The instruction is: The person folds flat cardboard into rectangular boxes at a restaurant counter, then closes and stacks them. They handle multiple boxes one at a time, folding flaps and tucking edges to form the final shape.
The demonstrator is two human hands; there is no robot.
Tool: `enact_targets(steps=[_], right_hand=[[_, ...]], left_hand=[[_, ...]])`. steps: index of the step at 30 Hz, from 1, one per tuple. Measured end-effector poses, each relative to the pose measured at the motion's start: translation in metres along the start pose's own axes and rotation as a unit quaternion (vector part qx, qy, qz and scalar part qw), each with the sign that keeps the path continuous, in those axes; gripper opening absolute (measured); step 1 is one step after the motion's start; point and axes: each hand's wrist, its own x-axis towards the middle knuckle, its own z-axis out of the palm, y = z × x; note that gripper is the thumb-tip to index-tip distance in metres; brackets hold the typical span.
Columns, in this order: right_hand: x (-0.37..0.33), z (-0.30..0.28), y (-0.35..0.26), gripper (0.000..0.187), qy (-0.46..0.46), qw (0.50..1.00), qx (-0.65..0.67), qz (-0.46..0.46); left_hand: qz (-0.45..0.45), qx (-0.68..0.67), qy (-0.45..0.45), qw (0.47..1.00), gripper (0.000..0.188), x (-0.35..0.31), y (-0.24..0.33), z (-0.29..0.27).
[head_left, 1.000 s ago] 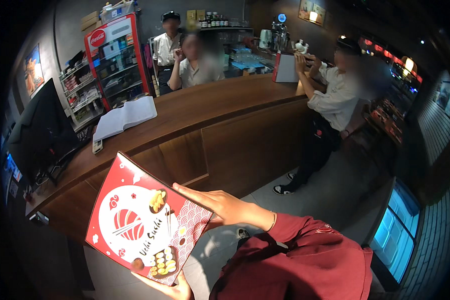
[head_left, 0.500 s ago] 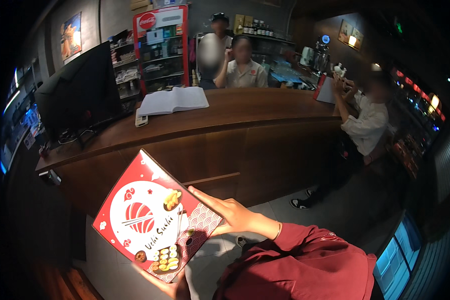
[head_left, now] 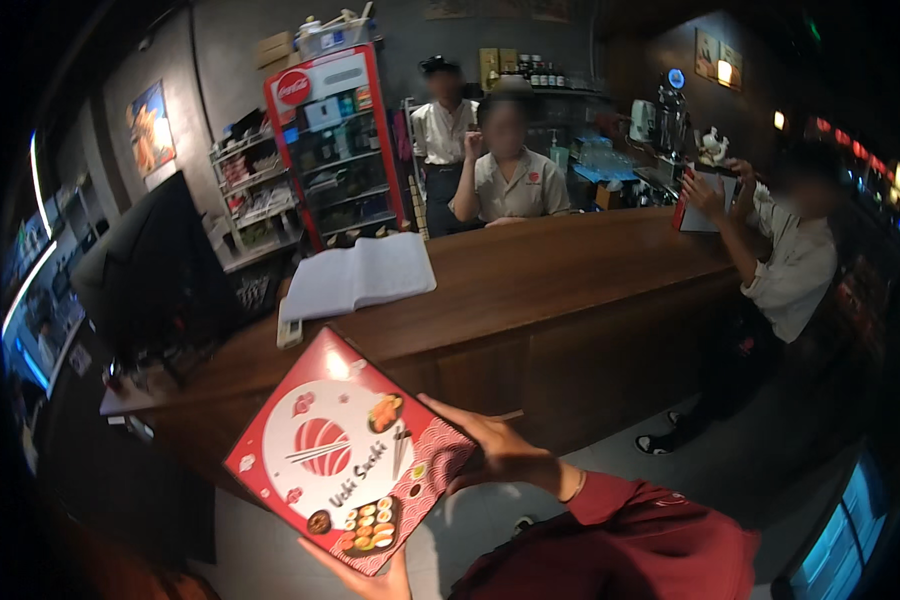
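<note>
Both our bare hands hold the red sushi-printed box (head_left: 315,400) by its edges, the right hand (head_left: 510,452) along its right side and the left hand (head_left: 385,578) at its near corner. It is turned corner-first, printed face toward us, on our side of the wooden counter (head_left: 530,285); we cannot tell whether its far corner touches the wood. We see no finger under that far end, so a loosened left hold could let it pivot toward the grey floor (head_left: 255,545). Carried forward too low, that corner could catch the counter's edge; higher, it could nudge the spread notebook (head_left: 360,275).
</note>
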Motion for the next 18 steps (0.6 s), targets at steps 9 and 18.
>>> enact_targets(steps=[9, 18], right_hand=[[-0.055, -0.115, 0.075, 0.085, 0.201, 0.932, -0.292, 0.071], [-0.078, -0.12, 0.099, 0.07, 0.321, 0.869, -0.326, 0.189]], left_hand=[[0.044, 0.037, -0.275, 0.96, 0.095, 0.084, -0.054, 0.169], [0.107, -0.049, -0.433, 0.894, 0.095, 0.126, -0.093, 0.259]])
